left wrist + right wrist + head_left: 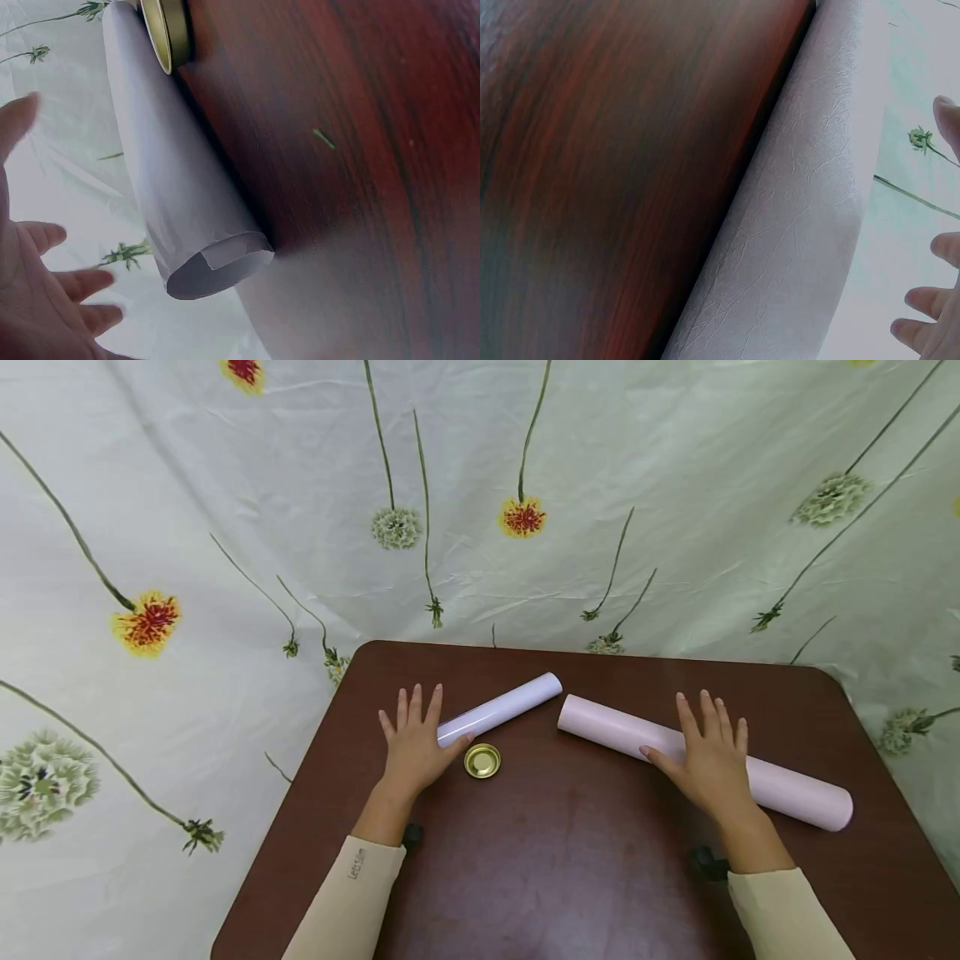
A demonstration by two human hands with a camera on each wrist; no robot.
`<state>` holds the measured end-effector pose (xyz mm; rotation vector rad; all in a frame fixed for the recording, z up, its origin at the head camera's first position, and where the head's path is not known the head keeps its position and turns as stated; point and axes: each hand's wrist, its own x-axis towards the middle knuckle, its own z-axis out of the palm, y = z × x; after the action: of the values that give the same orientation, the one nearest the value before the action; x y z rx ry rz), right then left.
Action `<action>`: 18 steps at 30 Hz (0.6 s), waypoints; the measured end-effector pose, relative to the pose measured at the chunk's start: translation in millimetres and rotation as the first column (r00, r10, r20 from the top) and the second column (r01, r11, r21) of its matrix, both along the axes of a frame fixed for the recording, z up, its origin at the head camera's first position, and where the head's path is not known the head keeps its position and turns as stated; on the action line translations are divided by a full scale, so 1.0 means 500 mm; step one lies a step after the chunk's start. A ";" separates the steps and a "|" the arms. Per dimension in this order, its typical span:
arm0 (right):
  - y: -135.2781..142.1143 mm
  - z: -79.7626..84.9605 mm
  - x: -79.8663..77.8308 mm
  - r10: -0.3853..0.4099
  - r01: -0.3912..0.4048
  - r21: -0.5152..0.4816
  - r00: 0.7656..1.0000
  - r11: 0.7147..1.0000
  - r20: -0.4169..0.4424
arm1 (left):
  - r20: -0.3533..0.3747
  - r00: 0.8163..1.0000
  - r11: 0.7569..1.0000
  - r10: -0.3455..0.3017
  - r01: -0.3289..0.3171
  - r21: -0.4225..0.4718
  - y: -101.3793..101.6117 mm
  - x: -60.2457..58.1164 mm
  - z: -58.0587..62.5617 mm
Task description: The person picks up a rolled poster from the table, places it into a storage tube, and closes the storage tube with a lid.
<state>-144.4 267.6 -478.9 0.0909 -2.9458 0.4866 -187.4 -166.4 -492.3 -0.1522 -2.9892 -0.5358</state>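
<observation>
**My left hand point(412, 750) and right hand point(711, 768) spread wide, gripping nothing**

I have both hands open above the desk point(540, 868), fingers extended and fanned, thumbs pointing inward. Neither has hold of anything, and the wrist views show a gap between my fingers and the rolls.

My left hand is nearest the white roll point(501, 708), which lies slantwise on the desk, its far end angled up to the right. From the wrist I can see into its open near end, where an edge of the rolled sheet shows inside. A shallow, round gold lid point(482, 761) sits just beside that roll, close to my left thumb; I cannot tell whether the two touch.

In the head view, my right hand crosses in front of the pink roll point(798, 793). Thicker and longer than the white one, it slopes down to the right, its surface finely creased. The two rolls' inner ends lie near each other, apart.

The desk is dark reddish brown with rounded far corners, and a small green fleck point(324, 139) shows on it from my left wrist. Behind it hangs pale cloth point(480, 577) printed with flowers. My sleeves point(348, 902) are cream.
</observation>
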 end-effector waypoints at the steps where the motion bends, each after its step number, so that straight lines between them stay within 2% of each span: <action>1: 0.000 0.000 0.000 0.004 -0.004 0.003 1.000 1.000 -0.002 | 0.009 1.000 1.000 -0.001 0.001 0.003 -0.002 -0.002 -0.002; 12: 0.013 -0.015 -0.004 0.060 -0.060 -0.002 0.998 0.998 -0.036 | 0.065 0.998 0.999 -0.015 0.012 0.050 -0.013 -0.008 -0.014; 18: 0.019 -0.023 -0.005 0.091 -0.091 -0.011 0.996 0.996 0.002 | 0.068 0.997 0.998 -0.037 0.034 0.050 -0.011 -0.006 -0.024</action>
<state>-147.0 277.0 -490.2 0.2237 -2.9507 0.5152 -190.6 -172.1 -504.1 -0.1866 -3.0418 -0.6303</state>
